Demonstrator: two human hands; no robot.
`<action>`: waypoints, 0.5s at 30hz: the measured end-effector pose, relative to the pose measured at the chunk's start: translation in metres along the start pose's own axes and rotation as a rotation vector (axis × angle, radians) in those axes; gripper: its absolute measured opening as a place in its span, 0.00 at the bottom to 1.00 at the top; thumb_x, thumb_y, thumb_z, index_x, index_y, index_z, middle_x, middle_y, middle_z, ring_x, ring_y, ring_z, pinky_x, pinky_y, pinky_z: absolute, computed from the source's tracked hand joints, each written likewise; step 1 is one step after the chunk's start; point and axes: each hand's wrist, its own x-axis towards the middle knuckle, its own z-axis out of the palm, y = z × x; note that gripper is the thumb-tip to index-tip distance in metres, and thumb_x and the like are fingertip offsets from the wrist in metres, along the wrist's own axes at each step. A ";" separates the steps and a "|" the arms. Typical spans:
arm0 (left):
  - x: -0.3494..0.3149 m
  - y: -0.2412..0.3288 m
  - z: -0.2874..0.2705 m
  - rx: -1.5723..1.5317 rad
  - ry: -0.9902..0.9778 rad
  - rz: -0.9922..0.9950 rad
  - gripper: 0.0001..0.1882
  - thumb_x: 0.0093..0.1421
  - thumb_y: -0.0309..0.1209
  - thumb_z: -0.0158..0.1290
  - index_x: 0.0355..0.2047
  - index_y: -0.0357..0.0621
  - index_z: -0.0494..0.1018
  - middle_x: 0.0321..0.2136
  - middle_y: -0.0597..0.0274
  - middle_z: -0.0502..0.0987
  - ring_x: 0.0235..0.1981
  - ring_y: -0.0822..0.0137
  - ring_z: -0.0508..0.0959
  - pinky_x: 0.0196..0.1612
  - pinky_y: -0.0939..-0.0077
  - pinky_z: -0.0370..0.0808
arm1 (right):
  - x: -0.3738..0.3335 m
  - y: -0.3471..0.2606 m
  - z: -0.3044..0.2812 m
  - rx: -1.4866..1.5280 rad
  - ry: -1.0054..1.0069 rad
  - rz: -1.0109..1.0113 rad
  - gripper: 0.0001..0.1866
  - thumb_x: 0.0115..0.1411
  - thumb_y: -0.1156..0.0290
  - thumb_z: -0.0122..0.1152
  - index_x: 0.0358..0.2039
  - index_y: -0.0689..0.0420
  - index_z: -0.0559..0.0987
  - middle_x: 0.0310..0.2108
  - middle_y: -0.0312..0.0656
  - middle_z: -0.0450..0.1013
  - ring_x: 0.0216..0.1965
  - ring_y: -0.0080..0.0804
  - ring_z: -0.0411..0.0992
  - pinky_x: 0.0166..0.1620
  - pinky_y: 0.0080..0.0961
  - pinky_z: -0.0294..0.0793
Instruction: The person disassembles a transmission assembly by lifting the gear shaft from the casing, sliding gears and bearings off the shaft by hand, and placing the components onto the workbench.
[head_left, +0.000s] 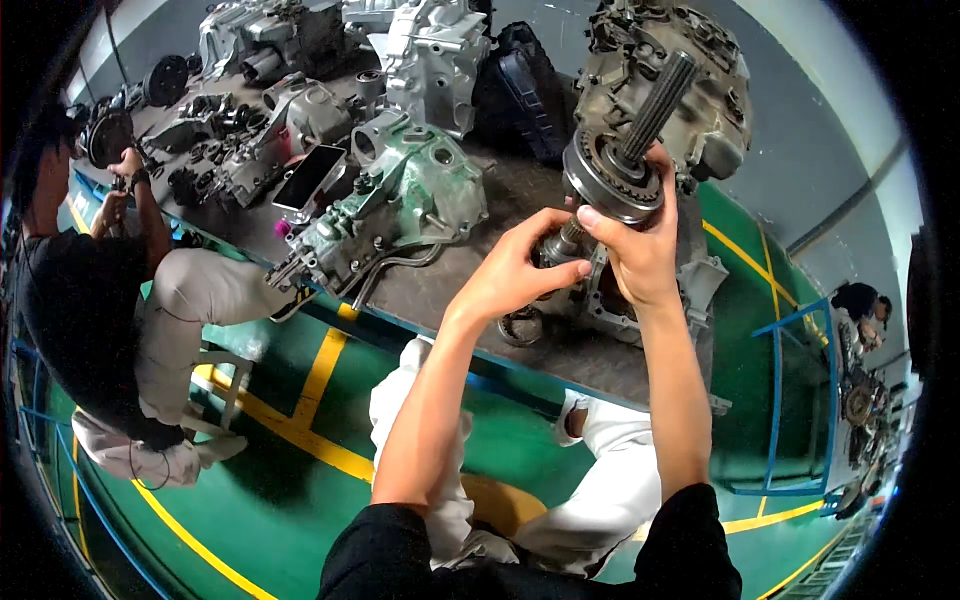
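Observation:
Above the bench's near edge I hold a splined gear shaft, tilted with its long end up and to the right. My right hand is closed round the round metal hub with a toothed ring, thumb on its near rim. Lower down, my left hand wraps the shaft's lower end, where a splined section shows between the hands. The far fingers of both hands are partly hidden. Just below the left hand, a small ring-shaped part lies on the bench.
The dark bench carries a green-tinted gearbox housing, a phone, a black bag and a large dirty housing. At the left a seated co-worker handles a part. A blue-framed table stands right.

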 end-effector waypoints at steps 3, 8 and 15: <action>0.006 -0.007 0.000 0.107 -0.045 -0.002 0.22 0.62 0.33 0.63 0.52 0.33 0.73 0.44 0.64 0.79 0.46 0.75 0.73 0.52 0.75 0.72 | -0.002 0.001 0.000 -0.004 0.004 0.008 0.46 0.49 0.86 0.71 0.65 0.55 0.58 0.55 0.48 0.72 0.53 0.39 0.77 0.58 0.37 0.78; 0.005 -0.004 0.001 0.157 -0.020 0.016 0.21 0.62 0.34 0.63 0.50 0.33 0.74 0.43 0.61 0.79 0.46 0.74 0.74 0.53 0.73 0.72 | 0.000 -0.007 0.005 0.109 -0.022 0.059 0.42 0.51 0.87 0.68 0.65 0.54 0.60 0.55 0.51 0.73 0.51 0.49 0.78 0.56 0.43 0.80; 0.005 0.000 0.008 0.159 0.087 0.186 0.19 0.62 0.34 0.63 0.47 0.32 0.75 0.41 0.56 0.78 0.44 0.66 0.77 0.51 0.70 0.72 | -0.003 -0.003 -0.009 0.011 0.023 0.022 0.40 0.51 0.85 0.66 0.64 0.54 0.63 0.61 0.46 0.67 0.58 0.49 0.73 0.63 0.47 0.72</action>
